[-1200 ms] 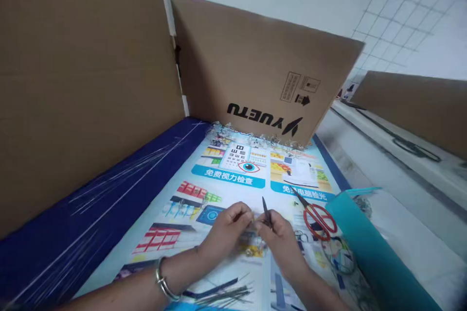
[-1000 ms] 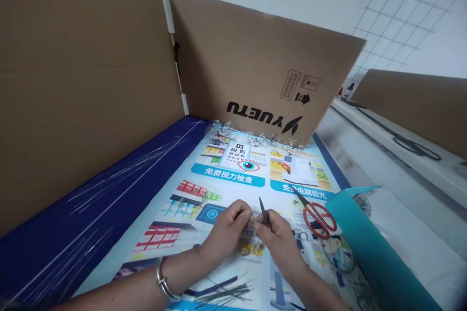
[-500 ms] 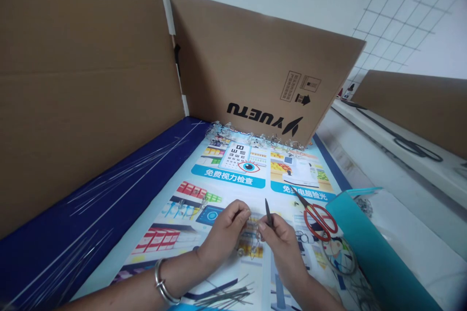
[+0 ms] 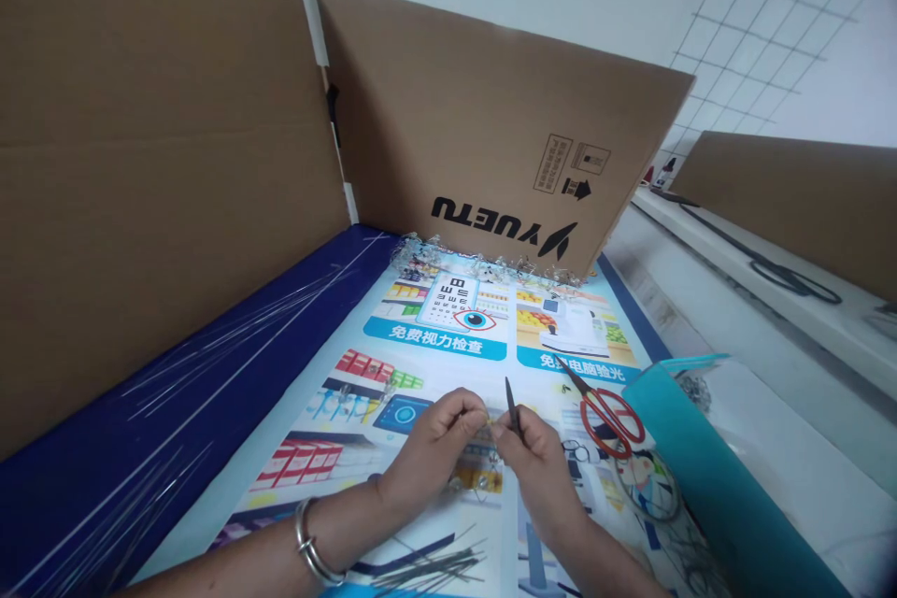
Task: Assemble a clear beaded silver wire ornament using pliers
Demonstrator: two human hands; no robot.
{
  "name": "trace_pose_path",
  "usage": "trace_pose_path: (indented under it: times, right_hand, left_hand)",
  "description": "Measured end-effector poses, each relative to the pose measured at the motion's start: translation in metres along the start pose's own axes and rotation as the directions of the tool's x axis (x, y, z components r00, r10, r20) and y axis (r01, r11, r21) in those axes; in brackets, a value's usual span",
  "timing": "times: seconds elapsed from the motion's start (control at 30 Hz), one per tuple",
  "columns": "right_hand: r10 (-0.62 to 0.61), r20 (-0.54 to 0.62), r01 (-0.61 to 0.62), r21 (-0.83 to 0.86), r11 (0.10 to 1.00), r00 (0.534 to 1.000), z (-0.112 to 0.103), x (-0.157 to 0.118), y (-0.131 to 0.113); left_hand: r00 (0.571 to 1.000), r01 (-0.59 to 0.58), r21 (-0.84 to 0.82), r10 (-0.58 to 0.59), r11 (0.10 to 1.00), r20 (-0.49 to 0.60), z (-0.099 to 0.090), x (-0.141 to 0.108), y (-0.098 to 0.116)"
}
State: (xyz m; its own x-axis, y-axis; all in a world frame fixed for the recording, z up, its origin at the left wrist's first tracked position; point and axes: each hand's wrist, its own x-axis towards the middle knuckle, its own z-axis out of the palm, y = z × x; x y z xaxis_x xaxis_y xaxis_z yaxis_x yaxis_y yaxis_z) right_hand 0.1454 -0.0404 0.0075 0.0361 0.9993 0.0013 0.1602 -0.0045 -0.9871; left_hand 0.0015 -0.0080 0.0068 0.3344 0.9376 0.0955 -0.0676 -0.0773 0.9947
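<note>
1. Pinching a small wire piece [image 4: 489,428] between thumb and fingers, the left hand [image 4: 440,448] holds it low over the printed poster [image 4: 434,336], near the bottom middle of the head view. The fingers hide most of the piece, so its exact shape is hard to tell.
2. The right hand [image 4: 539,472] grips a slim dark pointed tool [image 4: 514,409], with its tip standing up. The part inside the fingers is hidden, so its kind cannot be told.
3. The hands are together, close enough to nearly touch, and both are closed on what they hold.
4. A silver bangle [image 4: 312,542] circles the left wrist. A loose bundle of thin metal rods [image 4: 427,570] lies below the hands, and red-handled scissors [image 4: 608,423] lie just right of the right hand, beside a teal folder [image 4: 721,476].
5. A heap of small clear pieces [image 4: 483,266] lines the poster's far edge, against a cardboard panel [image 4: 491,112] printed YUETU.
</note>
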Motion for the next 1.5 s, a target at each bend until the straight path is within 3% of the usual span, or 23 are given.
trace_pose_path:
  times: [0.27, 0.6, 0.83, 1.03, 1.1, 1.27, 1.5]
  right_hand:
    - [0.01, -0.003, -0.01, 0.007, 1.0, 1.0, -0.001, 0.003, -0.005]
    - [0.05, 0.014, -0.051, 0.041, 0.998, 0.999, 0.0, -0.001, -0.008]
    - [0.062, 0.024, -0.063, 0.065, 0.996, 0.998, -0.001, -0.001, -0.009]
    - [0.052, 0.031, -0.053, 0.034, 0.998, 0.998, -0.002, -0.001, -0.007]
    - [0.04, 0.031, -0.041, 0.007, 0.999, 0.999, -0.003, 0.0, -0.008]
    - [0.0, 0.06, 0.004, -0.074, 0.997, 0.998, -0.006, 0.001, -0.007]
    - [-0.051, 0.081, 0.064, -0.156, 0.986, 0.995, -0.012, 0.0, -0.012]
  left_hand:
    - [1.0, 0.015, -0.062, -0.013, 0.998, 0.021, 0.002, 0.0, 0.001]
    - [0.992, -0.127, 0.137, 0.126, 0.982, 0.016, -0.001, 0.001, 0.004]
    - [0.966, -0.258, 0.262, 0.241, 0.93, 0.096, -0.005, 0.002, 0.004]
    - [0.922, -0.368, 0.294, 0.305, 0.882, 0.24, -0.013, 0.006, 0.002]
    - [0.933, -0.328, 0.288, 0.261, 0.9, 0.247, -0.014, 0.006, 0.002]
    - [0.981, -0.096, 0.172, 0.064, 0.98, 0.181, -0.015, 0.005, 0.005]
    - [0.995, 0.09, -0.017, -0.09, 0.996, 0.04, -0.023, 0.009, 0.007]
